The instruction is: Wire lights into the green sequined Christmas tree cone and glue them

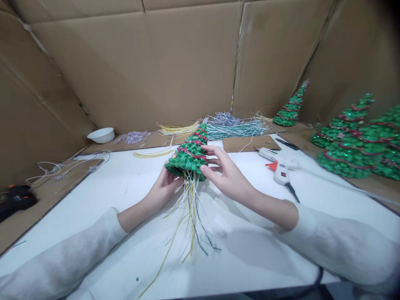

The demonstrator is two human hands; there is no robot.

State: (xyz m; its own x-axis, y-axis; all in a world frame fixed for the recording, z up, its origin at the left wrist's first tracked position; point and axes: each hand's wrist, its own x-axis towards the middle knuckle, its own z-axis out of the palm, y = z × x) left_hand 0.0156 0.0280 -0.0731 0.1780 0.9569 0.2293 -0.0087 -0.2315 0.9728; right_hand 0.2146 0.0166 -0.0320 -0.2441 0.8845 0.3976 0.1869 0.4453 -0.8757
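Observation:
A small green Christmas tree ornament (pixel 190 154) with red garlands is held tilted above the white board (pixel 118 200), its tip pointing away from me. My left hand (pixel 164 183) grips the base from the lower left, with some fingers hidden under it. My right hand (pixel 223 171) rests curved on the tree's right side, thumb near the lower rim and fingertips on the garlands. From the hollow underside a bundle of yellow, white and dark green wires (pixel 190 204) hangs toward me, spreading out over the board.
A white glue gun (pixel 281 173) and a dark tool (pixel 286 144) lie at right, near several finished trees (pixel 346 158). Wire bundles (pixel 237 129) lie behind. A white bowl (pixel 101 135) and a black glue gun (pixel 18 200) are at left. Cardboard walls (pixel 134 66) enclose the back.

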